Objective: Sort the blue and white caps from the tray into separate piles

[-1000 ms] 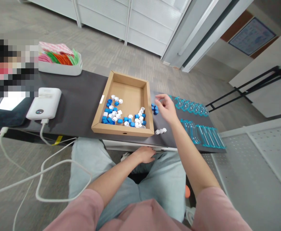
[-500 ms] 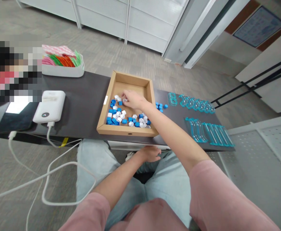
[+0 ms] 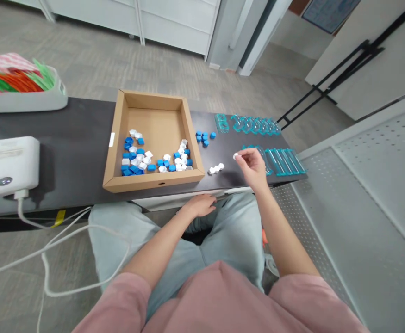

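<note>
My right hand (image 3: 252,166) pinches a small white hexagonal piece (image 3: 235,156) between thumb and fingertips, just above the dark table. A short row of white pieces (image 3: 216,169) lies on the tabletop to its left. Further back is a small group of blue hexagonal pieces (image 3: 205,138). More blue and white pieces, mixed together, lie in the near half of a shallow cardboard box (image 3: 111,162). My left hand (image 3: 200,206) rests over my lap by the table's front edge, empty, its fingers loosely stretched out.
Clear teal plastic parts stand in rows on the right: small double frames (image 3: 221,123), curved pieces (image 3: 256,125) and straight bars (image 3: 285,162). A white power bank (image 3: 11,166) with a cable (image 3: 80,226) and a white basket (image 3: 25,101) of colourful sticks are on the left.
My right hand has left the cardboard box and moved right over the table, carrying a white piece. The view has turned to the right. My left hand stays over my lap.
</note>
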`<state>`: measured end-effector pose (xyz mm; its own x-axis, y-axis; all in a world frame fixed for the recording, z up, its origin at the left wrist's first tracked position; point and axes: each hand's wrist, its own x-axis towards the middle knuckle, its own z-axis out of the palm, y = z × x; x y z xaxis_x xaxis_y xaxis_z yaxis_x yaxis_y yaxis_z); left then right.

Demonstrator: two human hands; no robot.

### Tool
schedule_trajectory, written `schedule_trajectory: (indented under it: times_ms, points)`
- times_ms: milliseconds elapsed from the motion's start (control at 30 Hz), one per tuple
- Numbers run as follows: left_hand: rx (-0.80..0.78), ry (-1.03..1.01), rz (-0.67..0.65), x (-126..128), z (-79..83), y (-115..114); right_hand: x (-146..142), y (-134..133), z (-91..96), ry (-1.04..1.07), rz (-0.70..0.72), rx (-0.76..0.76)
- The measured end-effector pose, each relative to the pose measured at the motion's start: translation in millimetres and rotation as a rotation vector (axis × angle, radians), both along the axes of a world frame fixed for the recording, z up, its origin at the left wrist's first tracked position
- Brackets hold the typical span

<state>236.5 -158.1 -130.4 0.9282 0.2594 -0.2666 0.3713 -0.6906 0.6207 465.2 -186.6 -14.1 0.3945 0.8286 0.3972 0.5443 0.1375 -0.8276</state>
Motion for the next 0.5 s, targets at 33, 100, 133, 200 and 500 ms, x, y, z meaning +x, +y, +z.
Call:
schedule_trajectory:
  times_ms: [33,100,133,200,500]
  points:
    - [0.003,0.008,0.001,-0.4,-0.8,-0.1,-1.1,-12.1,-8.9,-0.011,-0.027,-0.037]
    - [0.008,0.028,0.0,-0.4,-3.2,-0.1,-6.8,-27.6,-21.0,-0.084,-0.021,-0.126]
    - [0.011,0.038,-0.001,-0.2,-4.7,-0.2,-10.0,-31.4,-24.2,-0.126,-0.005,-0.164]
    - [0.017,0.05,-0.002,0.0,-7.6,-0.7,-15.5,-33.4,-26.4,-0.173,0.017,-0.213]
    - [0.015,0.047,0.008,2.5,-16.3,-3.1,-19.5,-29.7,-24.5,-0.124,0.085,-0.229]
